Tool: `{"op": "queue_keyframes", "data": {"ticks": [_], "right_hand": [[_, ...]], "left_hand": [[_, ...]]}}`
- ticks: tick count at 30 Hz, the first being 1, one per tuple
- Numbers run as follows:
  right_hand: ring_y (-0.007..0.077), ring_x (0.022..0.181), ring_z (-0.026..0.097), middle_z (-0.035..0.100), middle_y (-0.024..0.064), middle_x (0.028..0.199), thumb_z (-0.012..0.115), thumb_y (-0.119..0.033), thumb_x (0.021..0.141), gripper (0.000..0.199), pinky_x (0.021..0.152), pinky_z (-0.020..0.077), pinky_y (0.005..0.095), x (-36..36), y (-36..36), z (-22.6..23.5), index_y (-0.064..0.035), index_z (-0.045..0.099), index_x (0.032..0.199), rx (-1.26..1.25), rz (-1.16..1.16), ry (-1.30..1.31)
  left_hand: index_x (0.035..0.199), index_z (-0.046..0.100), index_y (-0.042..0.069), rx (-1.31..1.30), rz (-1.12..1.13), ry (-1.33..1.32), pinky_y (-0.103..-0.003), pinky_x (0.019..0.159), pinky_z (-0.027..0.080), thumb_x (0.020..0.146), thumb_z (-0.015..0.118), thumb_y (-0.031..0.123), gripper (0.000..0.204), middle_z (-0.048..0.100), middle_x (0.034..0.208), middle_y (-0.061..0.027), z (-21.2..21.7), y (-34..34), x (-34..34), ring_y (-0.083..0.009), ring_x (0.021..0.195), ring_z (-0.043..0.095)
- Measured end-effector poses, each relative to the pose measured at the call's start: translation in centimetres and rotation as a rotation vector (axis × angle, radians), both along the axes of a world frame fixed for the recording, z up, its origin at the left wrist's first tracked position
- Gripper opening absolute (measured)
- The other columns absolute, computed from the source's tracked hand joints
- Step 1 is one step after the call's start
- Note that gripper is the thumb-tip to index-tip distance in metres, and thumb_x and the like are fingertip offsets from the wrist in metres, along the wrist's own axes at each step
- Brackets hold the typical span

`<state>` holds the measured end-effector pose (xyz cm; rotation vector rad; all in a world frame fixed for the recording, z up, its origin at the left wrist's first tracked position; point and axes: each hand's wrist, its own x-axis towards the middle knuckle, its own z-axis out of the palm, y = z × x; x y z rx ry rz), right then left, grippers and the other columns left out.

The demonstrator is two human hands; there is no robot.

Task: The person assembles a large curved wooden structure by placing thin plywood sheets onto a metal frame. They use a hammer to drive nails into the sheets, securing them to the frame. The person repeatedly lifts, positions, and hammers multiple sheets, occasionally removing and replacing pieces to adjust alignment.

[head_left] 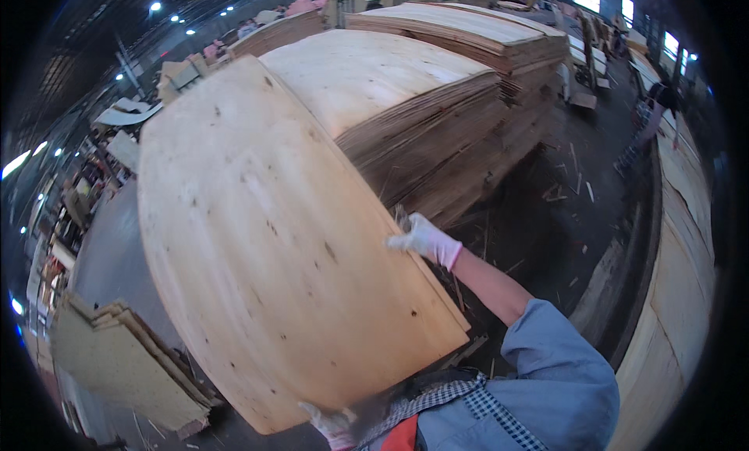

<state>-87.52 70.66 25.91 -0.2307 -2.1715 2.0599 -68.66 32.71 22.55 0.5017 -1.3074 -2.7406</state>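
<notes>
A large pale wood veneer sheet (289, 256), dotted with dark knots, fills the middle of the head view, tilted in front of my body. My right hand (424, 240), in a white glove with a pink cuff, is closed on its right edge, thumb on the upper face and the other fingers hidden. At the near edge, low in the picture, my left hand (331, 427), also gloved, grips the sheet; its fingers are partly hidden. Along the right edge a second layer shows, so there may be more than one sheet. Behind it stands a tall veneer stack (429, 115).
Another high stack (468, 22) stands farther back. Broken board pieces (125, 357) lean at the lower left. Wood scraps (555, 192) litter the dark floor. Along the right runs a long row of sheets (679, 295), with another person (647, 123) beside it.
</notes>
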Motion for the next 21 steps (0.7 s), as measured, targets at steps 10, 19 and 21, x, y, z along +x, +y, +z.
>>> {"op": "queue_keyframes", "data": {"ticks": [10, 19, 21], "right_hand": [[0.0096, 0.075, 0.058, 0.075, 0.0091, 0.088, 0.074, -0.019, 0.088, 0.033, 0.067, 0.0501, 0.0327, 27.1, 3.3, 8.0, 0.0012, 0.070, 0.115, 0.058, 0.048, -0.027], [0.0060, 0.079, 0.060, 0.075, 0.0062, 0.093, 0.078, -0.016, 0.087, 0.035, 0.071, 0.0514, 0.0285, 50.8, 12.0, 8.5, 0.0038, 0.070, 0.115, -0.077, -0.665, 0.014], [0.0060, 0.089, 0.063, 0.076, 0.0047, 0.103, 0.079, -0.008, 0.087, 0.033, 0.078, 0.0526, 0.0264, 56.7, 16.1, 6.4, 0.0046, 0.070, 0.116, 0.063, -0.788, -0.085]], "left_hand": [[0.152, 0.034, 0.000, -0.198, -0.882, -0.109, -0.045, 0.114, 0.039, 0.099, 0.058, 0.051, 0.077, 0.044, 0.151, -0.0167, -5.1, 16.5, -9.5, -0.0316, 0.136, 0.047], [0.155, 0.031, 0.003, -0.318, -1.453, -0.006, -0.045, 0.117, 0.035, 0.100, 0.056, 0.052, 0.078, 0.039, 0.156, -0.0148, -8.9, 39.9, -1.7, -0.0308, 0.139, 0.043], [0.155, 0.030, 0.003, -0.325, -1.507, 0.028, -0.045, 0.118, 0.035, 0.100, 0.056, 0.053, 0.079, 0.038, 0.157, -0.0144, -9.3, 45.1, 1.4, -0.0306, 0.140, 0.042]]}}
